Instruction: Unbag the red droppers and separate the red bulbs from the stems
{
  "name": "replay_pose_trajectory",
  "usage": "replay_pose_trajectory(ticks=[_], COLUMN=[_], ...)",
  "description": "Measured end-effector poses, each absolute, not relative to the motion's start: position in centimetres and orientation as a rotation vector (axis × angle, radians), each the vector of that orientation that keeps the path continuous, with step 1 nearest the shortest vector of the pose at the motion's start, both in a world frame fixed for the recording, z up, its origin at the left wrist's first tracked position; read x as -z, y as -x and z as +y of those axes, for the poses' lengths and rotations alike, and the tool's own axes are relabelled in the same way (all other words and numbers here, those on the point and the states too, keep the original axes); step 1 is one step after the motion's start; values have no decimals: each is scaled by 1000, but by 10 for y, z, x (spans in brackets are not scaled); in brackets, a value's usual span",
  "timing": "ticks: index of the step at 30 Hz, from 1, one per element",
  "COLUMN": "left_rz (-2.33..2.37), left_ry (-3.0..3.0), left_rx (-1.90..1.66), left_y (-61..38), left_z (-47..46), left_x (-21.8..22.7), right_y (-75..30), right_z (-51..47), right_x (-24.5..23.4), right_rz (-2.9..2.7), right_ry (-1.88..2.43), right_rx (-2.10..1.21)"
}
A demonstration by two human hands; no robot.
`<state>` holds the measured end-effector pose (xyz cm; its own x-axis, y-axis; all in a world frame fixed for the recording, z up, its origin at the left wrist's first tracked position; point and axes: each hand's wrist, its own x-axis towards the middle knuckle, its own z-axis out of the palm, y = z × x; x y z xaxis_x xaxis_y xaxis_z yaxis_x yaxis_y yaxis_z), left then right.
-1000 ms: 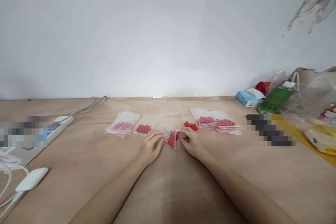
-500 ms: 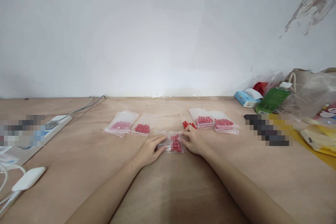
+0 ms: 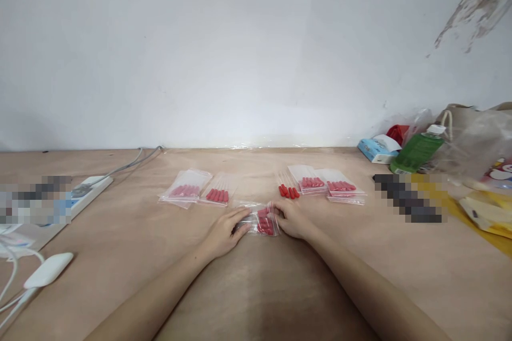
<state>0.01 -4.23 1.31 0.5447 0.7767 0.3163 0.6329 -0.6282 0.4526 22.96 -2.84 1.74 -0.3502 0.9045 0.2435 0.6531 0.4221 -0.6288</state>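
Between my hands lies a clear zip-lock bag (image 3: 264, 222) holding several red-handled pieces, turned sideways with its zip edge to the right. My left hand (image 3: 225, 232) grips the bag's left end between thumb and fingers. At the zip edge, my right hand (image 3: 294, 218) pinches the upper right corner. Just beyond the right hand lie several loose red-handled pieces (image 3: 288, 192) with thin pale shafts; their exact kind is too small to make out.
Filled zip-lock bags lie in a left pile (image 3: 184, 186), with another bag (image 3: 218, 194) beside it, and in right piles (image 3: 310, 178) (image 3: 342, 186). A power strip (image 3: 94, 186) and white charger (image 3: 48, 270) are left. Tissues (image 3: 378, 150) and a green bottle (image 3: 418, 149) stand right.
The bag has shifted slightly left and toward me with my left hand. My right hand has drawn back a little, uncovering the loose red-handled pieces.
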Motion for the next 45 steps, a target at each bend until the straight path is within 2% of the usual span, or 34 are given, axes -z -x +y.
replay_pose_trajectory(ticks=[6,14,19,24,28,34,36,45], left_rz=[1222,1289,1290,1285,1298,1302,1294,1285], left_ry=[-2580,-2593,-2600,-2596,-2599,-2594,-2595,-2591], left_rx=[-648,-624,-613,-645,-637,-649,-661,-674], left_y=[6,6,6,6,6,6,6,6], left_z=[-47,-46,-47,-48,-47,-48,-48,-47], left_x=[-12,-10,-11,-12,-11,-11,-11,-12], right_y=[-230,-265,-276,-303,-330,-306,-294,-288], right_z=[-22,-15,-10,-9,-8,8,9,3], right_x=[-10,-32,-38,-56,-71,-32,-17,-2], right_rz=[-2098,-1578,-1338,-1362,-1272,-1465,-1586,-1914], right_ry=[1333,1152,1076,1079,1142,1151,1142,1263], right_rx=[-627,-1507,-1651,-1480,-1121,-310,-139,-133])
